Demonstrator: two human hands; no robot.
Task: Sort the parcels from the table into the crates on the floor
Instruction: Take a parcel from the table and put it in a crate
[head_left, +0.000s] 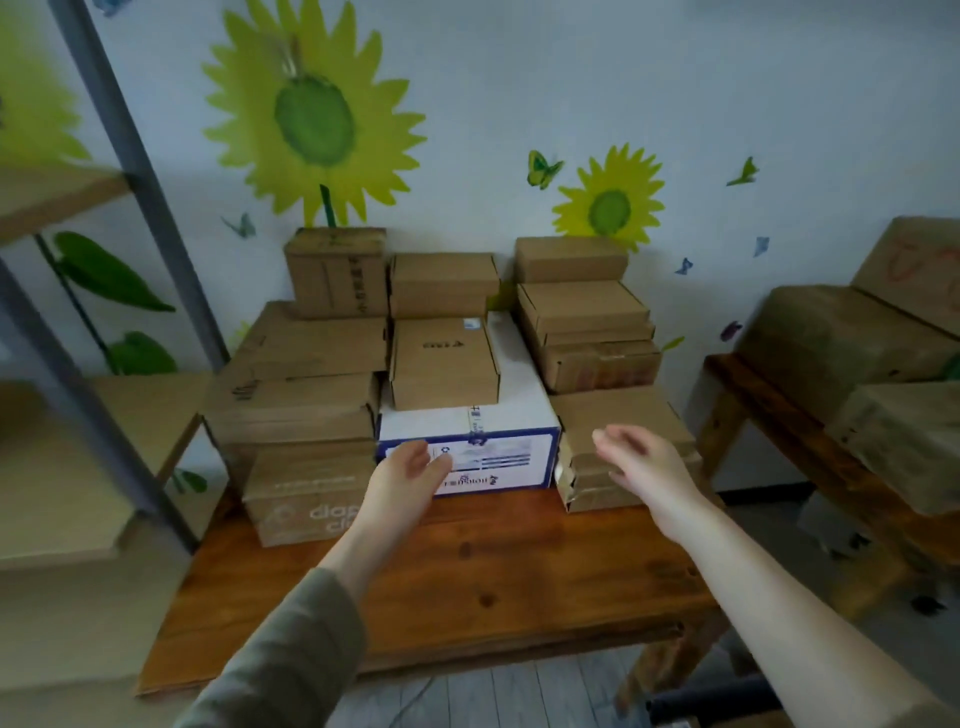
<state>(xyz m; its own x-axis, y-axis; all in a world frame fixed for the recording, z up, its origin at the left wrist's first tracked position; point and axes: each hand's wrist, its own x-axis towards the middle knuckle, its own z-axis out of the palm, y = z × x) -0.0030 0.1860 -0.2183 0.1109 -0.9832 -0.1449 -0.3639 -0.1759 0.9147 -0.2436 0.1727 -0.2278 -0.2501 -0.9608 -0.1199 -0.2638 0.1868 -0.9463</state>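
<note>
Parcels (322, 345) of brown cardboard stand piled in three stacks at the back of a wooden table (467, 577), against a wall (727, 78) painted with sunflowers (311, 114). At the front of the middle stack sits a white and blue box (511, 454) with a small brown box (444, 364) on top. The left hand (410, 478) is stretched out before the lower left corner of that box's front face, fingers loosely spread and holding nothing; whether it touches the box I cannot tell. The right hand (644, 467) hovers in front of a flat brown box (618, 415) just to the right, fingers relaxed, palm turned inward, also holding nothing. More boxes rest on a second table (727, 371) at the far right.
</note>
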